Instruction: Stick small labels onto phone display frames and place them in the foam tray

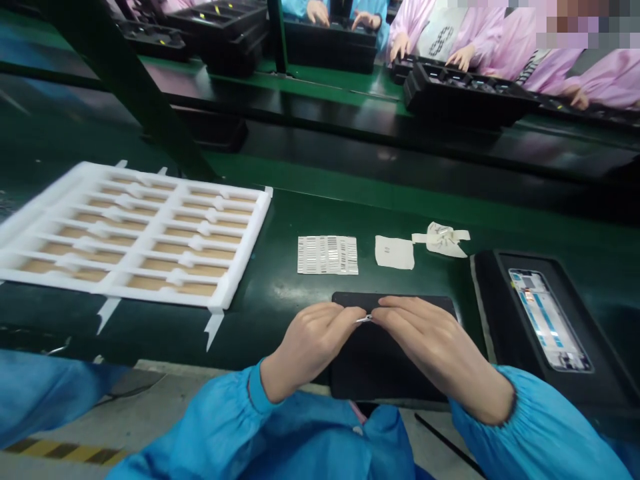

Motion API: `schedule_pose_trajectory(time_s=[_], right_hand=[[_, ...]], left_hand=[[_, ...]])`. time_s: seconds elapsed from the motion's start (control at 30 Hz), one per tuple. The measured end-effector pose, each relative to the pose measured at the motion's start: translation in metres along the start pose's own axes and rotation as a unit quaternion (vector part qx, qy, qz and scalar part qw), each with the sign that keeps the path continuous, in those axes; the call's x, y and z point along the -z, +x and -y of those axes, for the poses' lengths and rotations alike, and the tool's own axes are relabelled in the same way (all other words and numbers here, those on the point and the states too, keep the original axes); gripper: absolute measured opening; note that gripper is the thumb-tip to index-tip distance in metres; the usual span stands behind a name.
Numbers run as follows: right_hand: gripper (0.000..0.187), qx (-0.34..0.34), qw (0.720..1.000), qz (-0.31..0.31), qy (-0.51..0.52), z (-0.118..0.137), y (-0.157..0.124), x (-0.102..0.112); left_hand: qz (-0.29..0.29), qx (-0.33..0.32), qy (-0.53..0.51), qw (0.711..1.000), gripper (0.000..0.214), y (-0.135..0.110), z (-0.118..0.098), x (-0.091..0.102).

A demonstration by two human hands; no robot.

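My left hand (pixel 307 347) and my right hand (pixel 430 343) meet over a black mat (pixel 365 363) at the front of the green bench. Both pinch a tiny pale strip (pixel 364 320) between their fingertips; I cannot make out what it is. Beyond the hands lie a sheet of barcode labels (pixel 327 255), a small white paper square (pixel 395 253) and a crumpled wad of white backing paper (pixel 443 239). At the right, a black tray (pixel 505 313) holds a phone frame (pixel 549 319) with its inside showing.
A white foam tray (pixel 30 220) with several slotted rows holding tan parts sits at the left. Across the green conveyor (pixel 350 193), people in pink and blue sleeves work at stacked black trays (pixel 463 97). A dark green post (pixel 125 87) slants at upper left.
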State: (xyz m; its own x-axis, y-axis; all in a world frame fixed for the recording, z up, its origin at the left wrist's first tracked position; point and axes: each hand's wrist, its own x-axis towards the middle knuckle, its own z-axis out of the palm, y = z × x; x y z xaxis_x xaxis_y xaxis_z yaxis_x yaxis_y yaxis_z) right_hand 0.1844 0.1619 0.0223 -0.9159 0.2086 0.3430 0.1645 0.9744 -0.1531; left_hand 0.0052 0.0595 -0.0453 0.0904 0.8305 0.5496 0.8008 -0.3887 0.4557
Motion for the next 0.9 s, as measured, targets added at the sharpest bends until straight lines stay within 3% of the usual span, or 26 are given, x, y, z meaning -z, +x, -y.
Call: schedule_pose_trajectory(time_s=[0.27, 0.4, 0.53, 0.73, 0.9], right_hand=[[0.032, 0.011, 0.999, 0.039, 0.014, 0.002, 0.014, 0.005], [0.029, -0.02, 0.999, -0.001, 0.051, 0.001, 0.0, -0.006], [0.041, -0.011, 0.999, -0.046, -0.011, 0.001, -0.021, -0.017], [0.031, 0.034, 0.996, -0.031, -0.073, 0.001, -0.038, -0.029], [0.025, 0.012, 0.993, -0.087, -0.073, 0.011, -0.042, -0.041]], left_hand=[[-0.017, -0.011, -0.011, 1.0, 0.012, 0.001, 0.0, 0.002], [-0.014, -0.011, -0.015, 1.0, 0.012, -0.001, 0.001, 0.002], [-0.009, -0.011, -0.012, 1.0, 0.014, -0.003, 0.001, 0.002], [0.01, -0.038, -0.015, 0.999, 0.016, 0.003, 0.0, 0.005], [0.013, -0.041, -0.018, 0.999, 0.015, 0.003, -0.002, 0.006]])
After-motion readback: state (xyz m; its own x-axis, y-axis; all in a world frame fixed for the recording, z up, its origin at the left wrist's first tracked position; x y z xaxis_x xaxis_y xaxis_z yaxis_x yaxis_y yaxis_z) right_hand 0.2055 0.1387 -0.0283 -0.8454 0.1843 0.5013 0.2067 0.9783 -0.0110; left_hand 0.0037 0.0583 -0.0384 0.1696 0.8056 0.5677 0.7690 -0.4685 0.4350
